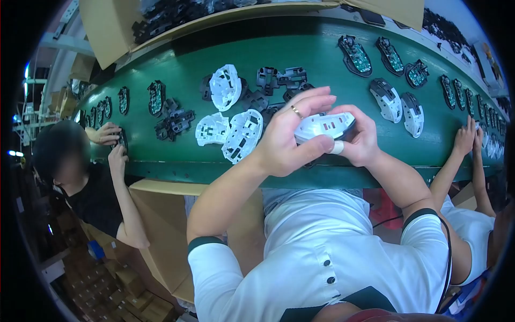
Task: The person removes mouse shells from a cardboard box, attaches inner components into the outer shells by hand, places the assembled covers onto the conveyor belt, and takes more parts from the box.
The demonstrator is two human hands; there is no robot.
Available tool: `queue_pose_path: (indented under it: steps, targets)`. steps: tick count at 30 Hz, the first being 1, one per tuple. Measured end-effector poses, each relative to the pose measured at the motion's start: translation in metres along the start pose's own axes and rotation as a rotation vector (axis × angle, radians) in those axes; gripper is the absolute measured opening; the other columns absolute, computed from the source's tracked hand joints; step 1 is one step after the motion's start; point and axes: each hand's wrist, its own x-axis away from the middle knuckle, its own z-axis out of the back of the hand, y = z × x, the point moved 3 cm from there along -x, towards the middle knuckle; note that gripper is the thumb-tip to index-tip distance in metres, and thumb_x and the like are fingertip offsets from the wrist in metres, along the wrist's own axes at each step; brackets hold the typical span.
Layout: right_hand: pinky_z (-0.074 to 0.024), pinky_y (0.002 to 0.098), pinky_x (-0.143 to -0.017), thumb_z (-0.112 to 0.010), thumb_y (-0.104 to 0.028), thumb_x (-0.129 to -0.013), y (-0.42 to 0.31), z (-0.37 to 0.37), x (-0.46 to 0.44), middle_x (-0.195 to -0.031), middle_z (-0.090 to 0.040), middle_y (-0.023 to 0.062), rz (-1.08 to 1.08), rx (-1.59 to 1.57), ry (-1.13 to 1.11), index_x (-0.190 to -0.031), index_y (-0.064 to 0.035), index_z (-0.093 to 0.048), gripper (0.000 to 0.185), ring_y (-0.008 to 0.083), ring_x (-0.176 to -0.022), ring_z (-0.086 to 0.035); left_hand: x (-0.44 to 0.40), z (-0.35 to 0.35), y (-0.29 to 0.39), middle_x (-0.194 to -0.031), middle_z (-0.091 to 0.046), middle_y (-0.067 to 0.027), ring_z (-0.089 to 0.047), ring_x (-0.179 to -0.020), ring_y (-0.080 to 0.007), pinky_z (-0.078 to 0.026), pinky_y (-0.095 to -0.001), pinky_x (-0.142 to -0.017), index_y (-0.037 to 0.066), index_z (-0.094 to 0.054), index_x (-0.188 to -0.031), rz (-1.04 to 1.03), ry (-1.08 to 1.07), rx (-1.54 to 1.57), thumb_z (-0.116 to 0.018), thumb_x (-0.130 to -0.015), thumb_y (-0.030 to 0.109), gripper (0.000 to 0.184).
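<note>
A white computer mouse (325, 125) with small slots along its side and a dark underside is held up over the table's near edge. My left hand (287, 134) is closed on its left end, thumb pressed along the near side and a ring on one finger. Around the right end curl the fingers of my right hand (362, 135), one wrapped with a pale band. Just left of my hands lie white mouse shells (244, 135) and black plastic parts (255, 100). Beyond my right hand, two white-and-black mouse bodies (385, 100) rest on the table.
On the green table (316, 48), mouse bases with circuit boards (354, 57) lie in rows to both sides. Co-workers sit left (80, 177) and right (461, 225), hands on parts. A cardboard box (161, 231) stands below the table; another box of black parts (107, 32) sits behind.
</note>
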Motion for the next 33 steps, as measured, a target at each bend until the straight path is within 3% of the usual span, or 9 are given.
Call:
queue_pose_path:
  steps: [3, 4, 7, 8, 12, 16, 23, 28, 33]
  targets:
    - [-0.0579, 0.038, -0.088, -0.09, -0.012, -0.078, -0.006, -0.007, -0.006, -0.113, -0.071, 0.0163, 0.535, 0.471, -0.016, -0.12, 0.002, -0.06, 0.053, 0.0288, -0.1, -0.072, -0.002, 0.011, 0.016, -0.138, -0.059, -0.019, -0.062, -0.118, -0.0333, -0.047, -0.0455, -0.103, 0.001, -0.063, -0.132, -0.472, 0.109, -0.822, -0.074, -0.087, 0.034, 0.057]
    - [-0.0594, 0.0418, -0.086, -0.087, -0.013, -0.08, -0.011, -0.007, -0.009, -0.115, -0.069, 0.0216, 0.635, 0.591, -0.052, -0.124, 0.0027, -0.058, 0.056, 0.0376, -0.099, -0.072, 0.001, 0.003, 0.027, -0.124, -0.066, -0.0135, -0.063, -0.109, -0.0324, -0.048, -0.0459, -0.097, 0.005, -0.067, -0.123, -0.504, 0.162, -0.95, -0.078, -0.082, 0.039, 0.055]
    - [-0.059, 0.0427, -0.087, -0.085, -0.012, -0.083, -0.011, -0.015, -0.001, -0.116, -0.069, 0.0232, 0.637, 0.642, 0.0, -0.128, 0.003, -0.055, 0.056, 0.0381, -0.1, -0.072, 0.008, -0.016, 0.028, -0.119, -0.065, -0.0099, -0.062, -0.103, -0.0297, -0.049, -0.046, -0.096, 0.008, -0.069, -0.122, -0.561, 0.27, -1.03, -0.082, -0.078, 0.045, 0.059]
    - [-0.0581, 0.0441, -0.092, -0.081, -0.014, -0.086, -0.008, -0.017, 0.001, -0.118, -0.068, 0.0252, 0.656, 0.634, 0.01, -0.131, 0.0033, -0.055, 0.055, 0.0389, -0.104, -0.071, 0.007, -0.016, 0.022, -0.108, -0.062, -0.008, -0.059, -0.093, -0.0279, -0.049, -0.0442, -0.089, 0.01, -0.07, -0.121, -0.621, 0.331, -1.087, -0.083, -0.076, 0.052, 0.063]
    - [-0.0555, 0.0464, -0.1, -0.077, -0.021, -0.091, -0.013, -0.018, -0.006, -0.121, -0.068, 0.0273, 0.687, 0.441, 0.012, -0.13, 0.0047, -0.057, 0.051, 0.0418, -0.112, -0.069, 0.011, 0.001, 0.023, -0.089, -0.05, -0.0063, -0.051, -0.077, -0.026, -0.045, -0.0403, -0.068, 0.01, -0.069, -0.105, -0.737, 0.4, -0.898, -0.079, -0.076, 0.042, 0.044]
    - [-0.0544, 0.0499, -0.102, -0.074, -0.018, -0.093, -0.024, -0.022, -0.009, -0.127, -0.068, 0.0266, 0.68, 0.572, -0.19, -0.123, 0.007, -0.063, 0.04, 0.043, -0.119, -0.067, 0.017, 0.009, 0.025, -0.085, -0.05, -0.0077, -0.047, -0.075, -0.0266, -0.04, -0.0396, -0.063, 0.009, -0.064, -0.087, -0.682, 0.405, -0.719, -0.076, -0.071, 0.045, 0.041]
    - [-0.0558, 0.0502, -0.1, -0.073, -0.018, -0.093, -0.029, -0.038, -0.008, -0.124, -0.068, 0.0284, 0.743, 0.472, -0.197, -0.123, 0.0083, -0.063, 0.041, 0.0426, -0.116, -0.068, 0.019, 0.008, 0.021, -0.084, -0.048, -0.0078, -0.047, -0.075, -0.0273, -0.04, -0.0393, -0.065, 0.007, -0.064, -0.088, -0.654, 0.342, -0.602, -0.071, -0.075, 0.052, 0.047]
    - [-0.0586, 0.0476, -0.096, -0.068, -0.006, -0.089, -0.03, -0.035, -0.004, -0.115, -0.072, 0.0271, 0.757, 0.575, -0.187, -0.113, 0.0094, -0.068, 0.029, 0.0405, -0.109, -0.072, 0.02, 0.004, 0.009, -0.087, -0.047, -0.0097, -0.045, -0.079, -0.0267, -0.039, -0.0389, -0.066, 0.006, -0.06, -0.09, -0.62, 0.307, -0.555, -0.066, -0.084, 0.056, 0.05]
    - [-0.0598, 0.0464, -0.094, -0.064, 0.001, -0.084, -0.03, -0.034, -0.002, -0.111, -0.074, 0.0248, 0.782, 0.566, -0.181, -0.108, 0.0097, -0.069, 0.027, 0.04, -0.107, -0.073, 0.02, 0.004, 0.007, -0.087, -0.048, -0.0089, -0.046, -0.079, -0.0276, -0.041, -0.04, -0.067, 0.008, -0.064, -0.092, -0.625, 0.297, -0.523, -0.071, -0.078, 0.052, 0.047]
